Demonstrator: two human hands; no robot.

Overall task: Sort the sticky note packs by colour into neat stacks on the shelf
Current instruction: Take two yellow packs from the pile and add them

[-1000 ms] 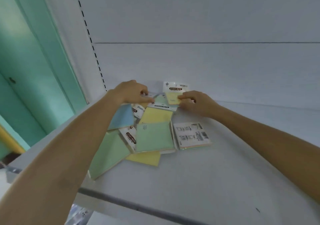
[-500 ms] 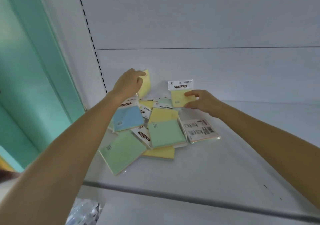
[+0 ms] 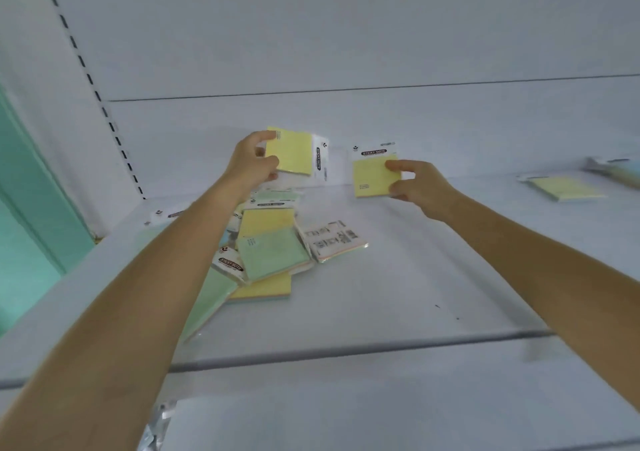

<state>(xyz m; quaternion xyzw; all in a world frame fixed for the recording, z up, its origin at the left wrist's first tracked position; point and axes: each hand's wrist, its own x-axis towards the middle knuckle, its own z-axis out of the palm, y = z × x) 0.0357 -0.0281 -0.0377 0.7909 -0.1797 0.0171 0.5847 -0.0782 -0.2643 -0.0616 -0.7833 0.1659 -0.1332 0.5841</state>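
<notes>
My left hand (image 3: 251, 161) grips a yellow sticky note pack (image 3: 294, 150), lifted above the pile with its white header turned to the right. My right hand (image 3: 414, 182) pinches a second yellow pack (image 3: 372, 175) by its right edge, held upright near the back wall. Below them on the white shelf (image 3: 398, 294) lies a loose pile: a green pack (image 3: 272, 253) on top, a yellow pack (image 3: 266, 222) behind it, another yellow one (image 3: 266, 289) underneath, a large green pack (image 3: 211, 300) partly hidden by my left arm, and a face-down pack (image 3: 332, 241).
At the shelf's right end lies a yellow pack (image 3: 562, 187), with a blurred bluish pack (image 3: 613, 168) behind it. A slotted upright (image 3: 93, 93) runs along the left. A teal wall (image 3: 27, 215) borders the left. Crinkled clear plastic (image 3: 159, 423) shows on the lower shelf.
Both hands lifted their yellow packs up from the pile. The left pack turned to face me. The view shifted right, which brought the right-end packs into sight.
</notes>
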